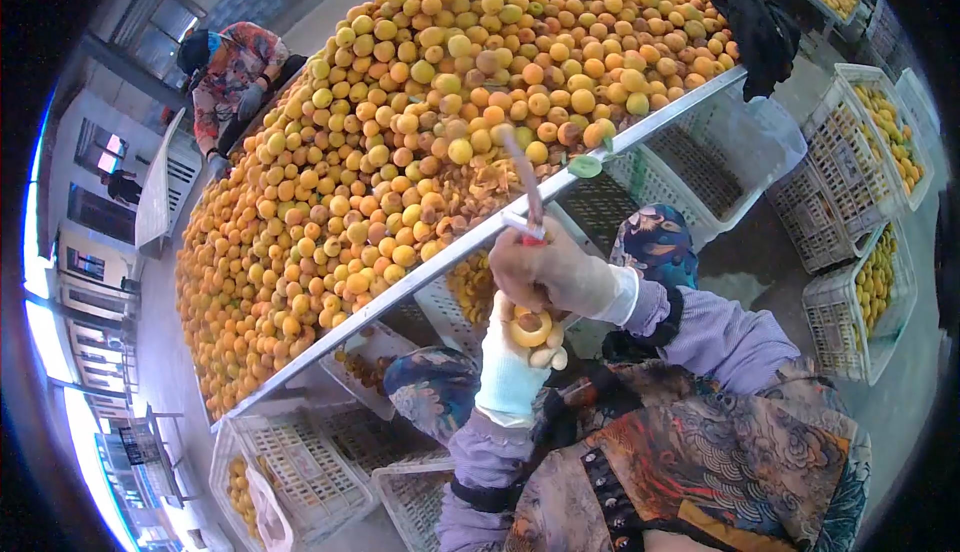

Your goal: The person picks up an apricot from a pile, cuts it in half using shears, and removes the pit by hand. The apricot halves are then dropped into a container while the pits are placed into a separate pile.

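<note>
My left hand [512, 364], in a white glove, is closed around an apricot [530, 329] whose pale orange flesh shows. Right above it, my right hand [560, 274], also gloved, is closed on a thin stick-like tool [524, 177]. The tool's long end points up and away over the fruit, with a red and white part beside the fingers. Its working end, by the apricot, is hidden by my right hand. Just beyond both hands runs the metal edge [480, 237] of a table heaped with apricots [400, 132]. Torn, brownish fruit pieces [485, 182] lie near that edge.
Under the table stand plastic crates [440, 304], and another crate [300, 462] is at lower left. Stacked crates of fruit [850, 167] rise at right. A lined bin [735, 167] and a black cloth [752, 37] are by the table's right end. Another person [235, 82] crouches at far left.
</note>
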Demonstrator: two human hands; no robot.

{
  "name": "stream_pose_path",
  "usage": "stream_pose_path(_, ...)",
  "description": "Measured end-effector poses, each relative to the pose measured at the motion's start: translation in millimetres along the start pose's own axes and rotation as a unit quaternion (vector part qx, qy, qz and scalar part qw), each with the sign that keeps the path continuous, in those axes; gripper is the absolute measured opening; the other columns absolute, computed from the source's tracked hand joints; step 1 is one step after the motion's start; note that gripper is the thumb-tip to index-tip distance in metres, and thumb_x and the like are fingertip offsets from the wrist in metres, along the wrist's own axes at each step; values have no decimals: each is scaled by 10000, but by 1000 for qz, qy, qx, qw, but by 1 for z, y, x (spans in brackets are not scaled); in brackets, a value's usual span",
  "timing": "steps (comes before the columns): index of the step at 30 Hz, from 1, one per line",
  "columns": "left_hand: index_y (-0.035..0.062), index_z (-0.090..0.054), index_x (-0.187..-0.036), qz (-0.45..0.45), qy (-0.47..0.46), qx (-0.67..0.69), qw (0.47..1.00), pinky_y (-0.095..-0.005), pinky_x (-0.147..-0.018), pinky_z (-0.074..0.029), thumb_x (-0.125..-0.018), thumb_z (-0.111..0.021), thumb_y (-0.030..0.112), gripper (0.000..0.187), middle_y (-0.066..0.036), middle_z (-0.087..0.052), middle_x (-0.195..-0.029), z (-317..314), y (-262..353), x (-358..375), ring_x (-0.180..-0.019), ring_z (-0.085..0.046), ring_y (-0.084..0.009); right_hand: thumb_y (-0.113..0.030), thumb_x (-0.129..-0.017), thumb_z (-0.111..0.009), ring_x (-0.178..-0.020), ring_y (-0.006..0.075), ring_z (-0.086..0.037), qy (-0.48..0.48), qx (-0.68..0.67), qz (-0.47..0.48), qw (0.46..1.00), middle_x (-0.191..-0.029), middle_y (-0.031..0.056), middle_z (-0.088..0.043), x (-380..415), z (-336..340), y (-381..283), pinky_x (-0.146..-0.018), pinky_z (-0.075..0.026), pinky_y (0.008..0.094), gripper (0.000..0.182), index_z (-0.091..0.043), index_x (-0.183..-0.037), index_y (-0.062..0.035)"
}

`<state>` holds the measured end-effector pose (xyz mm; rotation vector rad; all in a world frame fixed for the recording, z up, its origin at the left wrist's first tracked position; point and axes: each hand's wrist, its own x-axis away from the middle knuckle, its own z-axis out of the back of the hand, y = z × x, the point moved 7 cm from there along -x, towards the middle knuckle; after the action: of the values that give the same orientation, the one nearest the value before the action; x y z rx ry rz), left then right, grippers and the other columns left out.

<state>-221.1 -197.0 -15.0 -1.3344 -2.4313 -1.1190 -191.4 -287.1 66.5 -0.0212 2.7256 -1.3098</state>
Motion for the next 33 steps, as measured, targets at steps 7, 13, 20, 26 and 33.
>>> stream_pose_path(7, 79, -479, -985, -69, 80, -115, 988, -300, -440, -389, -946, -353, 458, 400, -67, -478, -689, 4, -3, -5, -554, -479, -161, -319, -921, -487, -337, 86, -278, 54, -218, 15, 974, -470, -27, -331, -4, 28, 31, -342, -246, 245, 417, -377, -565, -132)
stream_pose_path(13, 83, -485, -829, -94, 126, -185, 970, -275, -436, -407, -939, -375, 485, 432, -37, -463, -642, 12, -9, -11, -507, -451, -133, -342, -922, -457, -332, 112, -235, 138, -278, -69, 948, -447, -36, -250, -4, 51, 53, -348, -225, 264, 438, -316, -546, -168)
stream_pose_path(20, 77, -527, -864, 11, 24, 82, 996, -365, -548, -472, -928, -419, 456, 400, -81, -535, -719, 30, -24, -28, -577, -503, -160, -302, -907, -475, -320, 126, -308, 234, -143, -53, 960, -446, 3, -361, -5, 58, 58, -333, -261, 281, 374, -427, -587, -115)
stream_pose_path(26, 13, -559, -1004, -10, -32, 125, 992, -408, -761, -498, -901, -512, 286, 296, -155, -587, -836, 21, 9, -29, -652, -540, -211, -308, -912, -466, -338, 149, -357, 280, -135, -11, 950, -441, 29, -380, -26, 73, 45, -343, -291, 280, 377, -441, -603, -94)
stream_pose_path(33, -15, -514, -1084, -255, 218, -323, 885, -332, -711, -506, -854, -602, 262, 370, -106, -575, -860, 27, 140, -59, -705, -569, -182, -332, -904, -476, -350, 138, -395, 240, -49, 89, 965, -448, 22, -402, -42, 79, -8, -341, -304, 267, 374, -463, -622, -87)
